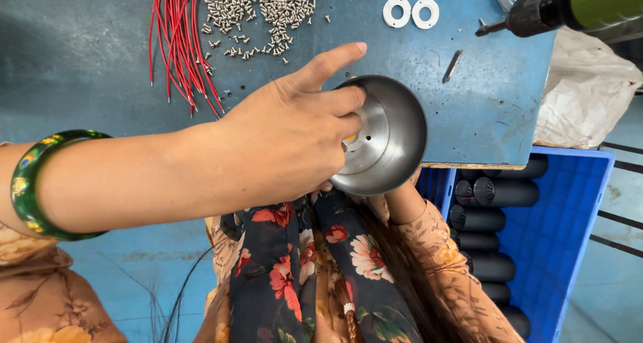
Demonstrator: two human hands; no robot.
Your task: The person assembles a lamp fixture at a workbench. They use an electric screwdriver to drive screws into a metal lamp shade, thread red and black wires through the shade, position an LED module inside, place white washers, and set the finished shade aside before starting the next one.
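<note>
My left hand (295,135) reaches across from the left with a green bangle (33,182) on the forearm. Its fingers curl over the rim of a round steel bowl (395,132) and into it, while the index finger points outward. A small yellowish piece (351,139) sits at the bowl's centre hole, right by the fingertips. The bowl is held at the front edge of the blue table (100,61). My right forearm (405,209) rises under the bowl, which hides my right hand behind it.
On the table lie a bundle of red wires (177,41), a pile of small screws (264,8), three white washers (410,8) and a metal pin (453,65). A green-black power screwdriver (569,8) hangs at top right. A blue crate (569,222) holds black cylinders (499,192).
</note>
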